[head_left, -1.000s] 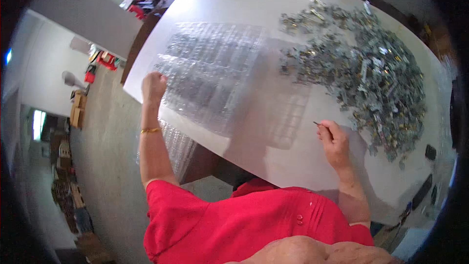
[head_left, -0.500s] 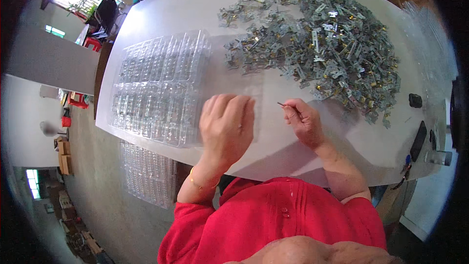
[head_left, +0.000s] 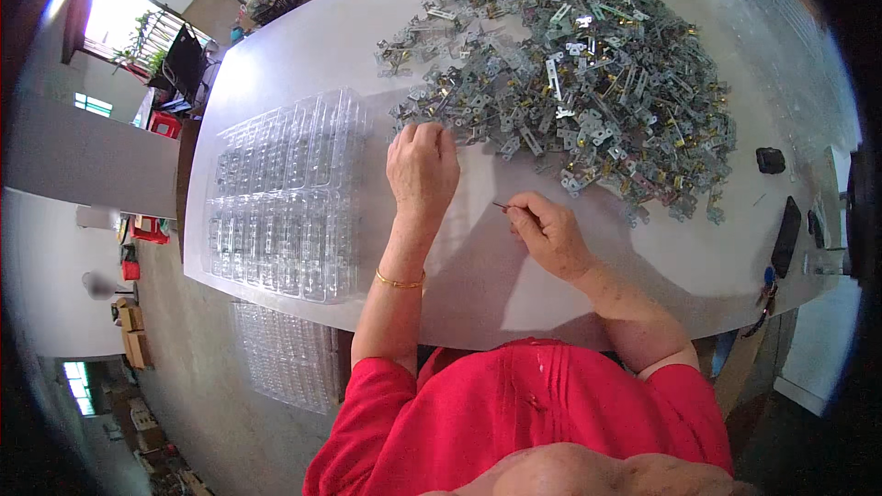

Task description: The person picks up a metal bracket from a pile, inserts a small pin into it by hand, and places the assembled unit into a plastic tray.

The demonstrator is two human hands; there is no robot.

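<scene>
At the near left edge of the heap of small metal brackets (head_left: 588, 64) is my left hand (head_left: 423, 170), back up, fingers curled down. Its fingertips are hidden, so what they hold, if anything, does not show. My right hand (head_left: 549, 234) pinches a thin dark rod (head_left: 502, 207) just above the white table (head_left: 386, 64); its tip sticks out to the left. Silvery plates and brass-coloured bits mix in the heap. Left of my left hand lie clear plastic trays (head_left: 344, 197) with rows of compartments that hold small metal parts.
More clear trays (head_left: 285, 349) stand below the table's left edge. Clear plastic sheets or trays (head_left: 790, 46) lie along the far right. Near the right edge are a small black object (head_left: 770, 161), a long dark object (head_left: 786, 237) and a blue-handled tool (head_left: 768, 285).
My left hand has moved away from me, from beside the trays to the heap's edge. My right hand keeps its pinch on the rod. The whole view has shifted slightly.
</scene>
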